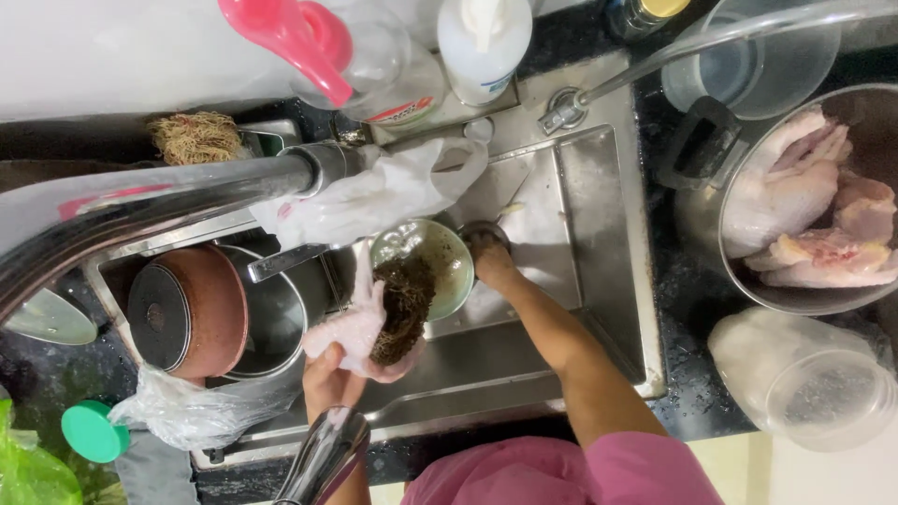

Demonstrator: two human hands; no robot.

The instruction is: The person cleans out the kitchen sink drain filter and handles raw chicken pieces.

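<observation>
Your sink (608, 281) was crowded on the left: a copper-bottomed pan (187, 313) leaned in a steel pot (276, 323), a crumpled plastic bag (201, 411) lay against the near rim, and the thick steel tap (159, 201) crossed above. Open room lay only over the bare right half of the basin. Your left hand (332, 374) was closed around a pale, slick raw chicken piece (355, 323), long axis running away from you, with a dark fibrous scrub pad (402, 309) draped on it below a green bowl (421, 266). Your right hand (491, 262) pressed the round steel drain (485, 234); I could not tell its grip. More raw chicken (804, 210) filled the metal bowl (804, 299) at right.
</observation>
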